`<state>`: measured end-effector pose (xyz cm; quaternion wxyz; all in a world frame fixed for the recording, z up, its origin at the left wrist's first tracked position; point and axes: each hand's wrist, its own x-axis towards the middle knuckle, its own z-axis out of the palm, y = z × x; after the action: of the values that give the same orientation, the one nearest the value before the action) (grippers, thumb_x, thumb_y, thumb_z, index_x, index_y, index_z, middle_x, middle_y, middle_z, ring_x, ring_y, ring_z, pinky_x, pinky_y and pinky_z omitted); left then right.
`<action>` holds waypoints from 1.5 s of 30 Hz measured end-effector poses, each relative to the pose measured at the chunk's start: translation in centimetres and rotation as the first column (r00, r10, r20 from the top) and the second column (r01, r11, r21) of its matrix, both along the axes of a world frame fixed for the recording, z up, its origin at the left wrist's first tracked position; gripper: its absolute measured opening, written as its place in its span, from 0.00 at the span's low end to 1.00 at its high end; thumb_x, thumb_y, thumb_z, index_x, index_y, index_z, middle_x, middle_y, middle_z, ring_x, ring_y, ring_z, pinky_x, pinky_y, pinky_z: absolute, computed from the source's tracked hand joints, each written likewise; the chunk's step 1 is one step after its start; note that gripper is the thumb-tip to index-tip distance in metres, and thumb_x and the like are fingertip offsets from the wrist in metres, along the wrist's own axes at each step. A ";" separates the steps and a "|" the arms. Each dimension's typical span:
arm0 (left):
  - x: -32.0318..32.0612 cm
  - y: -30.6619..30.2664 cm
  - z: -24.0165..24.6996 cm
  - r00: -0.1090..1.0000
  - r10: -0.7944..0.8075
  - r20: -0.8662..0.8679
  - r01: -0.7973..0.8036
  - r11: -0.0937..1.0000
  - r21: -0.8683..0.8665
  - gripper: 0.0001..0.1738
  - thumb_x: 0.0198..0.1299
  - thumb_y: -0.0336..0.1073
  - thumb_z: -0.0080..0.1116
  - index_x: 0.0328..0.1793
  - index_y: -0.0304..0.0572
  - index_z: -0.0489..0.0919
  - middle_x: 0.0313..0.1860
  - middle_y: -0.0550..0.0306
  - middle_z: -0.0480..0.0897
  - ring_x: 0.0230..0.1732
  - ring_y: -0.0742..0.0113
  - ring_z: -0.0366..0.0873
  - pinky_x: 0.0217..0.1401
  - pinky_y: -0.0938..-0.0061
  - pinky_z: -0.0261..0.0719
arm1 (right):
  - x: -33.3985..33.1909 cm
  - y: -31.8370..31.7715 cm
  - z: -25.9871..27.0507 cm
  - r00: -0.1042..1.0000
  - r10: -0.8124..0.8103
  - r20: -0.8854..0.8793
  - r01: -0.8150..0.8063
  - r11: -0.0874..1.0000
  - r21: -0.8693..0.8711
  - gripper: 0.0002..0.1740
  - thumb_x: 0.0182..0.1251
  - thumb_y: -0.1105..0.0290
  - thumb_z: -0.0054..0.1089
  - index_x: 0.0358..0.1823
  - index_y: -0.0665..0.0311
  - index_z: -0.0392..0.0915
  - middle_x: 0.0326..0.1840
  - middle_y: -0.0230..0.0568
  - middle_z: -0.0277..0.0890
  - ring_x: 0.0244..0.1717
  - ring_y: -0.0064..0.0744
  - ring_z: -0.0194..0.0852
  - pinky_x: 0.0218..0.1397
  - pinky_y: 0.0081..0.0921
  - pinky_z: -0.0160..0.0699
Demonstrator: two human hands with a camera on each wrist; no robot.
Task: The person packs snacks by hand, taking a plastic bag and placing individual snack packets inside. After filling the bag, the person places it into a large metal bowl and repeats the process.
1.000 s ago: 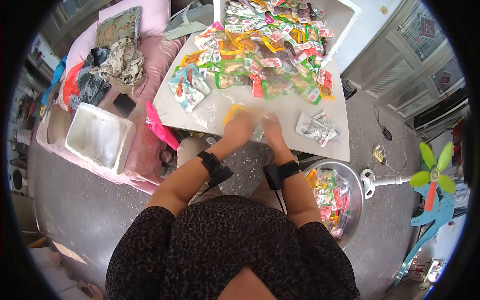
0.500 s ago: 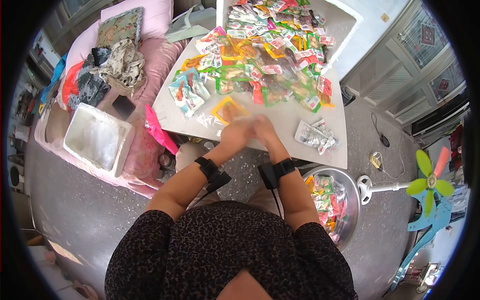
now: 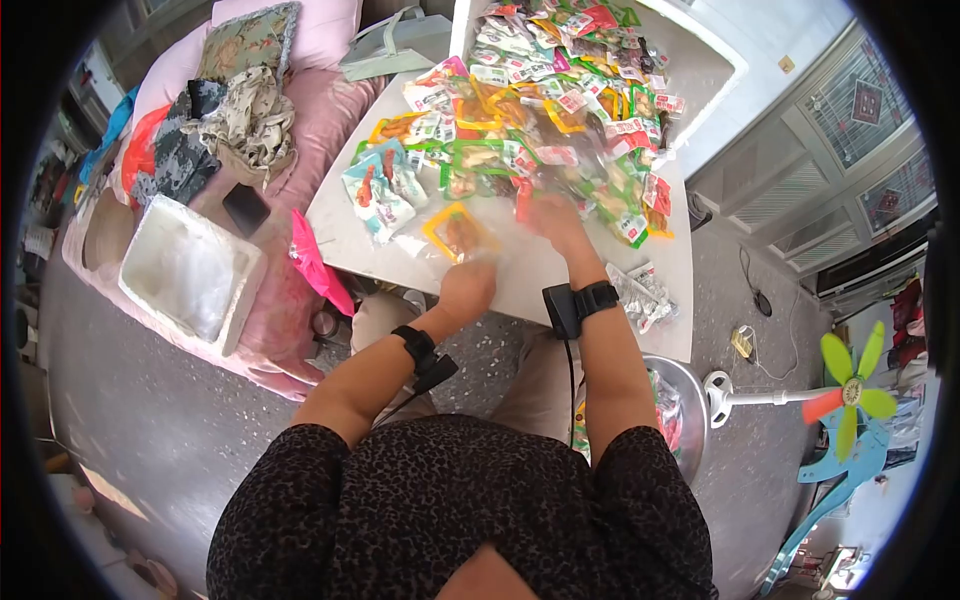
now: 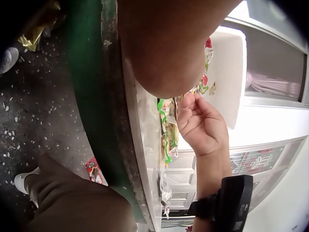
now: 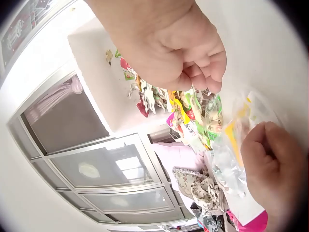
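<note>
Near front edge of worktop: yellow-edged packet just beyond left hand, near end pinched in its curled grip. Long axis slanted, far end away and leftward. Right hand by packet pile, fingers curled; can't tell if holding anything.

There are two foam boxes, one basin, one cushion, one grey bag and one fan with five blades, four green and one orange. Two hands and two wrist straps show. The overlapping packets are too many to count exactly.
</note>
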<state>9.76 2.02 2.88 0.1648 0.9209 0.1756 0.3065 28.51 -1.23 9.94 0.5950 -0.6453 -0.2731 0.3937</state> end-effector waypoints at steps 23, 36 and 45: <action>-0.3 0.3 -0.3 0.981 -0.086 0.172 0.086 0.996 0.007 0.06 0.38 0.31 0.51 0.25 0.42 0.68 0.20 0.55 0.68 0.24 0.55 0.69 0.25 0.64 0.66 | -0.2 9.1 -4.2 0.516 0.019 0.856 -0.062 0.998 0.015 0.07 0.50 0.70 0.46 0.29 0.65 0.70 0.29 0.50 0.71 0.34 0.46 0.70 0.36 0.33 0.67; 1.7 0.0 -7.6 0.864 -0.114 0.490 0.485 0.444 -0.753 0.19 0.51 0.39 0.42 0.50 0.45 0.67 0.48 0.55 0.71 0.50 0.62 0.67 0.57 0.69 0.60 | -11.5 14.5 -4.2 0.337 0.196 0.921 -0.284 0.954 -0.099 0.13 0.48 0.72 0.49 0.37 0.66 0.70 0.38 0.45 0.71 0.42 0.43 0.67 0.45 0.33 0.66; 0.0 0.3 -0.8 0.988 -0.133 0.075 0.148 0.960 -0.238 0.14 0.47 0.34 0.46 0.41 0.41 0.70 0.39 0.52 0.73 0.42 0.56 0.70 0.46 0.66 0.68 | -9.4 14.6 -1.9 0.573 0.143 0.807 -0.270 0.963 0.021 0.11 0.48 0.69 0.49 0.33 0.64 0.71 0.32 0.47 0.71 0.35 0.44 0.69 0.40 0.34 0.68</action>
<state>9.75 2.35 2.13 0.3028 0.8945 0.1410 0.2971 19.10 13.42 8.05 0.4036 -0.6721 -0.6110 0.1096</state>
